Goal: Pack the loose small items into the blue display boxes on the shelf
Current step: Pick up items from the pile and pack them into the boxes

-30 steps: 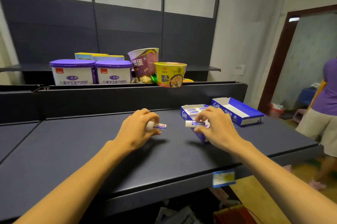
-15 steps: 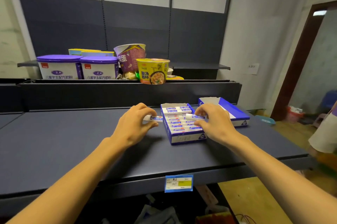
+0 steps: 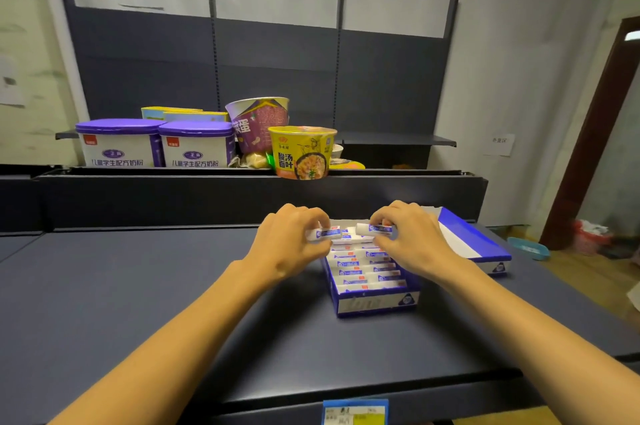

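hands (image 3: 349,244) pinching sticks (image 3: 325,234), over blue box (image 3: 375,303)

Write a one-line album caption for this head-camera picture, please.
Left hand and right hand each hold a small white stick over the nearly full blue display box on the dark shelf.

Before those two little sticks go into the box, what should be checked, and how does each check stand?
1. Left hand pinches its stick: ok.
2. Right hand pinches its stick: ok.
3. Both sticks over the near blue display box: ok.
4. Free slot at that box's far end: cannot tell, the hands hide it.
5. Second blue box open beside it: ok.
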